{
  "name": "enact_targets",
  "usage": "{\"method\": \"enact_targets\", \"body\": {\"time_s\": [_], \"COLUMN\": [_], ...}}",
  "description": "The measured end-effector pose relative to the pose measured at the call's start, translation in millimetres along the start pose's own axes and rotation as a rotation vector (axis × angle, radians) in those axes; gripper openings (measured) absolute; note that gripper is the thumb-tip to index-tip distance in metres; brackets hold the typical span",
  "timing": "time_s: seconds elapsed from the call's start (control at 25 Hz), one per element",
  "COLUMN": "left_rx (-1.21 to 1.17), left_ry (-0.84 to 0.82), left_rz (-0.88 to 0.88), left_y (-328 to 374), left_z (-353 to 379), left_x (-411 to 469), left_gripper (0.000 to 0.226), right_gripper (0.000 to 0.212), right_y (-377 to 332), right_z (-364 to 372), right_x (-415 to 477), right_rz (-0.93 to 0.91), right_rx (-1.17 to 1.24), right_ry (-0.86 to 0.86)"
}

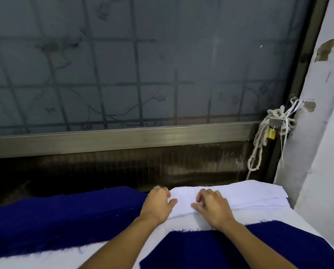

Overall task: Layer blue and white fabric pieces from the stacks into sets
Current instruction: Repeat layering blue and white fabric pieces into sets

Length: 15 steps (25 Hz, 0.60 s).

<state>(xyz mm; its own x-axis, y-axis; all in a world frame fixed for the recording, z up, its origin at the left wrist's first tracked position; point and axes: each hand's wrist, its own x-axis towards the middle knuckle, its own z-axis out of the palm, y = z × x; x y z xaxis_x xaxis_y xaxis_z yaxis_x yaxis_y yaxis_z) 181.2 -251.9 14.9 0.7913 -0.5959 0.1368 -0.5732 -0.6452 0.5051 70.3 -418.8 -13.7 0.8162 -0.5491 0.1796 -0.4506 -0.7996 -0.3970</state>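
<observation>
The fingers (pixel 165 192) of the left hand (pixel 158 203) curled round the edge of the white stack (pixel 249 195), and the right hand (pixel 213 207) had bent fingertips (pixel 200 199) on its top; I could not tell if they pinched. The big blue stack (pixel 65 216) lay beside it on the left, and a blue piece (pixel 210 247) lay in front

Both forearms (pixel 259 241) bare; left hand (pixel 158 203) wears thin silvery ring (pixel 155 187) on one finger; right hand (pixel 213 207) bare.
</observation>
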Motion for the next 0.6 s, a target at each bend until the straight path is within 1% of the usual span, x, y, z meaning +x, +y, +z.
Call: {"method": "enact_targets", "body": {"time_s": [0.12,0.2,0.32,0.4,0.48,0.6], "left_rx": [-0.017,-0.016,0.0,0.043,0.119,0.41], "left_ry": [0.034,0.059,0.119,0.123,0.108,0.154], "left_rz": [-0.095,-0.135,-0.133,-0.109,-0.075,0.061], "left_y": [5,9,15,17,20,24], "left_z": [8,9,8,6,3,0], "left_x": [11,12,8,6,5,1], "left_gripper": [0.039,0.035,0.021,0.02,0.023,0.031], "right_gripper": [0.023,0.024,0.025,0.025,0.025,0.022], "right_y": [5,6,7,6,5,1], "right_z": [6,10,14,14,12,6], "right_x": [8,10,10,9,8,6], "right_rz": [-0.011,-0.001,0.017,0.025,0.039,0.088], "right_rx": [-0.008,-0.012,-0.021,-0.024,-0.008,0.031], "right_ry": [-0.008,0.005,0.021,0.022,0.025,0.052]}}
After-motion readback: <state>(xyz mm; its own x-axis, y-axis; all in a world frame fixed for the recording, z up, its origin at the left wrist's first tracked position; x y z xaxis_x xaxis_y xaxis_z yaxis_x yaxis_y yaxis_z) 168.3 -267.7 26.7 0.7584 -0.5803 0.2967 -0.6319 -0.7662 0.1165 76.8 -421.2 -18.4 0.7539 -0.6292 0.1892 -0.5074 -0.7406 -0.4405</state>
